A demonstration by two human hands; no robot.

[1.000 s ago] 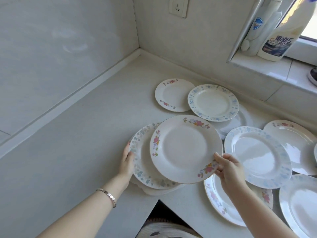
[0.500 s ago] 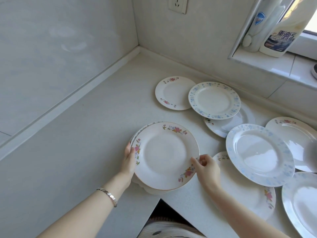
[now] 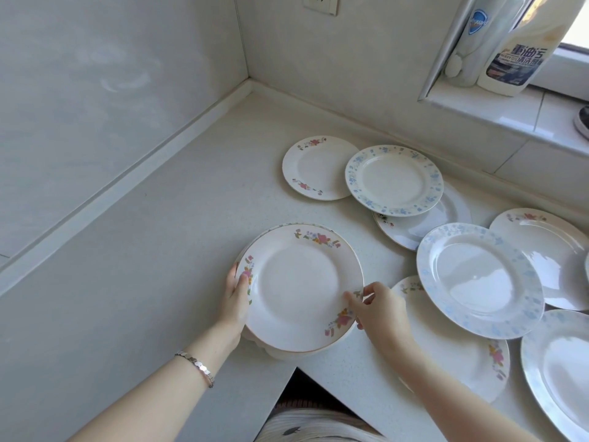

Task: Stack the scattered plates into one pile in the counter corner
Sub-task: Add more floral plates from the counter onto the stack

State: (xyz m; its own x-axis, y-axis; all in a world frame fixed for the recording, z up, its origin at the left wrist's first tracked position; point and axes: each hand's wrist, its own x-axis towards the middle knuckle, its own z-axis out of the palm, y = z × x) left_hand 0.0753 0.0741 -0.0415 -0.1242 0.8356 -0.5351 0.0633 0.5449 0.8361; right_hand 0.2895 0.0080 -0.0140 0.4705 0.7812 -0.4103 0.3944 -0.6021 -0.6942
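steadying the pile (image 3: 276,353) near the tabletop (image 3: 143,266) front edge, well short of the corner, with left grip (image 3: 236,293) clasping its rim and right grip (image 3: 384,312) pinching the top plate (image 3: 302,287) rim. glazed ceramic, round, smooth, floral-edged; probably stiff, heavy, slippery, chippable. best taken under opposite rims.

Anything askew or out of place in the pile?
The pile of white floral-rimmed ceramic plates is uneven: lower rims poke out at its near side, and it sits by the white counter's front edge, not the corner.
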